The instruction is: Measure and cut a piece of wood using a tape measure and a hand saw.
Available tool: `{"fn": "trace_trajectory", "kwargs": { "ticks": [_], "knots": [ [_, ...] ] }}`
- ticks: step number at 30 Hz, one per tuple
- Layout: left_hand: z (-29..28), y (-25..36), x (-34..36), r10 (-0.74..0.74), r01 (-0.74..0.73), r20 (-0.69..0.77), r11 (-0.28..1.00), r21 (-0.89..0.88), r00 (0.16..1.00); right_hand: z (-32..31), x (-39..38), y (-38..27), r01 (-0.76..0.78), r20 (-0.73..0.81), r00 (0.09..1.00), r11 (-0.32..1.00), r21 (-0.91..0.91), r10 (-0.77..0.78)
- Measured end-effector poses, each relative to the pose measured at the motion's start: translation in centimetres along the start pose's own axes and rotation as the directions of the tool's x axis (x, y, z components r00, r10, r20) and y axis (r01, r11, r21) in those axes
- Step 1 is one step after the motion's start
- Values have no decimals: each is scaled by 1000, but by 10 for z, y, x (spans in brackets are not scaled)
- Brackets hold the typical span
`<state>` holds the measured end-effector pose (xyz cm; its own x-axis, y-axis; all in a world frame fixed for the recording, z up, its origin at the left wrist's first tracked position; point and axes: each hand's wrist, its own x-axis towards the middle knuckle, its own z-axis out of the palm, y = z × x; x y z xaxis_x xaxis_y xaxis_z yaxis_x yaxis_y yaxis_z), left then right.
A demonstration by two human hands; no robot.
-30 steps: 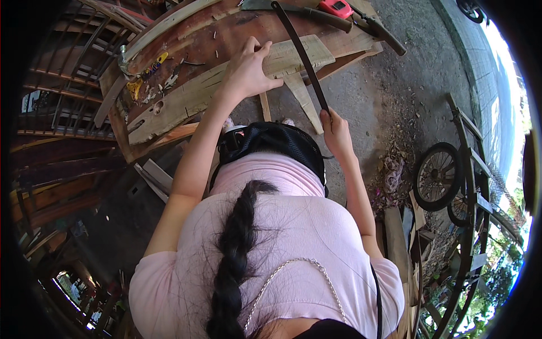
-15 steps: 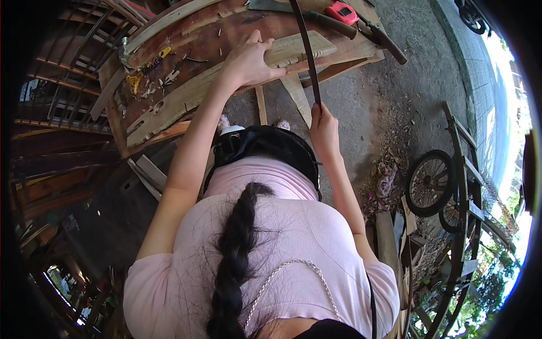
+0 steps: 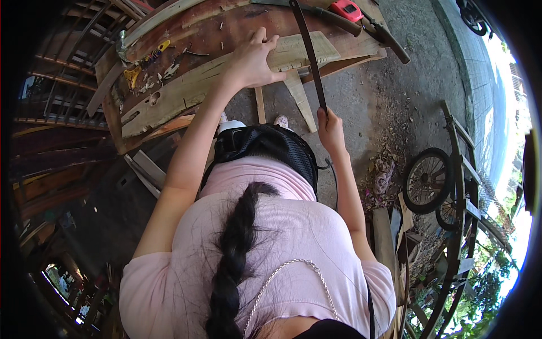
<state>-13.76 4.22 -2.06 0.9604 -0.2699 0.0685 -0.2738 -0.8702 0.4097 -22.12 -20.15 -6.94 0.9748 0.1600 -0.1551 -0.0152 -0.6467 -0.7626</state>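
A pale wooden plank point(image 3: 192, 93) with a knot hole and rough patches lies along the near side of the workbench. My left hand point(image 3: 252, 63) spans its width, thumb at the near edge and fingers spread toward the far edge, bracing it. In my right hand point(image 3: 331, 134), closed with the thumb on top, is one end of a long, narrow dark blade point(image 3: 310, 56). The blade reaches forward past the plank's right end; its exact kind is unclear. Whether it touches the wood I cannot tell.
On the workbench point(image 3: 195, 37) are a hammer point(image 3: 122, 48), a yellow-handled tool point(image 3: 132, 75), wood chips, a red tape measure point(image 3: 346, 9) and a long tool with a wooden handle point(image 3: 342, 24). A spoked wheel point(image 3: 427, 181) stands at right by a wooden frame point(image 3: 467, 186).
My right hand has moved slightly right and toward me, and the blade leans more. My left hand stays on the plank. The whole view has shifted a little.
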Motion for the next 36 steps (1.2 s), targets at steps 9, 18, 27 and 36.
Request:
{"fn": "trace_trajectory", "kwargs": {
  "ticks": [9,18,27,36],
  "knots": [
    [11,4,-19,114,-97,-100,981,167,988,44,-11,68,142,-66,987,987,-73,-147],
    [13,11,-13,63,-41,-129,986,163,990,54,12,39,137,-204,970,991,1,-134],
    [17,6,-7,43,-22,-191,993,112,981,60,4,65,158,-144,977,987,-11,-158],
    [14,8,-11,56,-42,-151,995,94,987,88,-46,96,-7,-172,985,998,66,18]
  ]
}}
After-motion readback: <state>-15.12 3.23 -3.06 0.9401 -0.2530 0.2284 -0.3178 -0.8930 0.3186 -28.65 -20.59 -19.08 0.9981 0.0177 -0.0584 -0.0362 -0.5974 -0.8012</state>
